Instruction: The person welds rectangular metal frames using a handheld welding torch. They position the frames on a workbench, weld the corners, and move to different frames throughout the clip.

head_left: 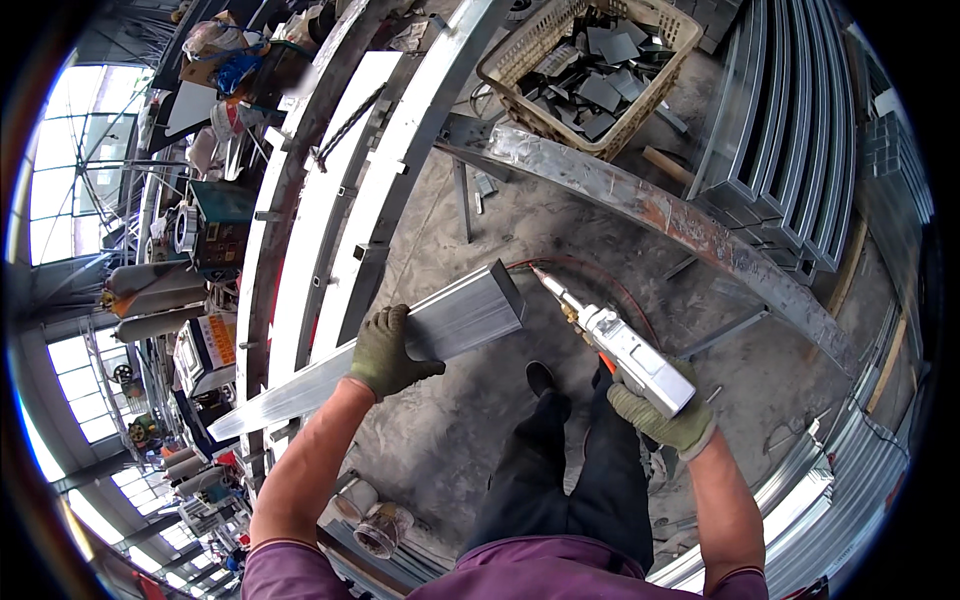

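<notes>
My left hand, in a green work glove, lies over a long rectangular metal tube, fingers curled across its far edge and thumb sticking out to the right. The tube slants from lower left up to the right, its dark end near the middle of the view. On the right, my gloved right hand grips a silver handheld welding gun. The gun's narrow nozzle points up and left toward the tube's end, a short way apart from it. An orange part shows near my fingers; the rest of the grip is hidden.
Long metal beams run along the left. A cream plastic crate of dark flat pieces stands beyond a rusty steel beam. Stacked metal tubes lie at right. A red hose curves over the floor. A bucket stands lower left.
</notes>
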A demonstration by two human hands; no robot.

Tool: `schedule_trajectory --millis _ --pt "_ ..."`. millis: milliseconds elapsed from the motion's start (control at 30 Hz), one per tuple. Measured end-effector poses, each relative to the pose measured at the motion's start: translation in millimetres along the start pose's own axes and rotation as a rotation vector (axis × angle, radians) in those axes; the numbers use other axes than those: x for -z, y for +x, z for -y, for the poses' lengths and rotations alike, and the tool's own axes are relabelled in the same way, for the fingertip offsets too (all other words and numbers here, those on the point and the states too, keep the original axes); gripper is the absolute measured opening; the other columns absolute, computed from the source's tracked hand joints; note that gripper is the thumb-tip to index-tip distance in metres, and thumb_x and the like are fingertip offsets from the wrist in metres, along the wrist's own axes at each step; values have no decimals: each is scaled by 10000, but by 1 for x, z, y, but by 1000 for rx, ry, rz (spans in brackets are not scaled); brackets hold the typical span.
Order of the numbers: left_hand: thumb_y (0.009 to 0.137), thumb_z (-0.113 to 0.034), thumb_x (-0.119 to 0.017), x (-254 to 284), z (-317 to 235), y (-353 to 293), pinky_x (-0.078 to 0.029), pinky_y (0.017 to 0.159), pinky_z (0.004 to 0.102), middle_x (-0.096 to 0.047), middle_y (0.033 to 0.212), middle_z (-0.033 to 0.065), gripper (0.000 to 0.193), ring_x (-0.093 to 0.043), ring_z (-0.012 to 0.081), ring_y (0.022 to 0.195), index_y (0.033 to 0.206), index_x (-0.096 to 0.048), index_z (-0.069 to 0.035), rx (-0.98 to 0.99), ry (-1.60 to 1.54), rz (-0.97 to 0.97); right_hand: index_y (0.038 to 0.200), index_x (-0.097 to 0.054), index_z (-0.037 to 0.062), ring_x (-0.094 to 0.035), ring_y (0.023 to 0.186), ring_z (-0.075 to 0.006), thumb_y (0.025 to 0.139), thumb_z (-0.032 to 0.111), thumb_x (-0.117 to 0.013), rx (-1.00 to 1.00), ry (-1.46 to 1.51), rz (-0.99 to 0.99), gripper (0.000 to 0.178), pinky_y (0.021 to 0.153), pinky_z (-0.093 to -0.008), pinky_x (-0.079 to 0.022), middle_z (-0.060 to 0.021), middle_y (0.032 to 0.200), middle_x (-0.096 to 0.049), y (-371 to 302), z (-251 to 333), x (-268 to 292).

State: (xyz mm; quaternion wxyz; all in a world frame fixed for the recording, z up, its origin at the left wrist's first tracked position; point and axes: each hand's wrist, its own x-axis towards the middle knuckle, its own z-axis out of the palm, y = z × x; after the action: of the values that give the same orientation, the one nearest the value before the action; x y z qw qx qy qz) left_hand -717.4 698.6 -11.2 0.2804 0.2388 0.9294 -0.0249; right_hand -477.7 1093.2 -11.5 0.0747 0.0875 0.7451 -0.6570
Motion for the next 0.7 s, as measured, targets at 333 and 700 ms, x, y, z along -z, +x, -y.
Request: schedule_trajectory --millis 333,700 --pt "612 -546 -1055 -26 -11 -30 -461 1111 544 -627 1316 219 1213 -600 431 1248 1506 -455 13 -42 75 -243 1386 -741 114 -751 1222 -185 1046 338 -760 193 -344 210 408 1209 -458 -489 -71 1280 -807 17 -49 33" --pt "600 -474 -1070 -22 -28 -33 -468 1116 547 -599 1379 236 1200 -585 459 1274 1504 -437 -2 59 105 -194 1241 -793 31 -784 927 -166 901 75 -889 6 245 220 356 859 -337 -617 -54 1023 -827 47 -52 48"
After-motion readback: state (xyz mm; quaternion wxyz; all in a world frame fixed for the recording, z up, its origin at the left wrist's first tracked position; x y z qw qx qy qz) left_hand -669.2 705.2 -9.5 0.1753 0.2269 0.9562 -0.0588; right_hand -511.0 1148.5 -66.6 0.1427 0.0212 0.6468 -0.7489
